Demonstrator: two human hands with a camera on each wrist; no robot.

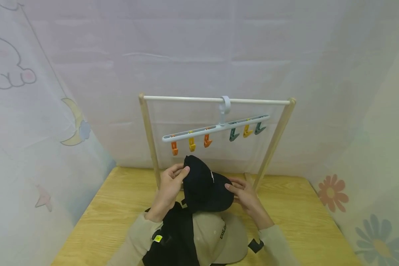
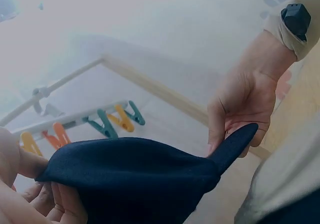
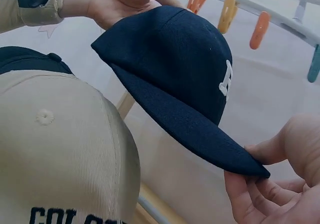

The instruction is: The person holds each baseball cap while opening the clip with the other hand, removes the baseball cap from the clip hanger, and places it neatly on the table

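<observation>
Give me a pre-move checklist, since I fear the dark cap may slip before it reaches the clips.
1. Left hand grips the navy cap at its crown: ok.
2. Right hand pinches the brim: ok.
3. Cap lifted off the beige cap: ok.
4. Clip hanger hooked on the rail: ok.
5. Clips free of items: ok.
6. Hanger level: not ok, tilted.

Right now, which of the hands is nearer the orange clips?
The left. The left hand grips the back of the dark cap just below the orange clips. The right hand pinches the brim, lower and farther to the right.
</observation>
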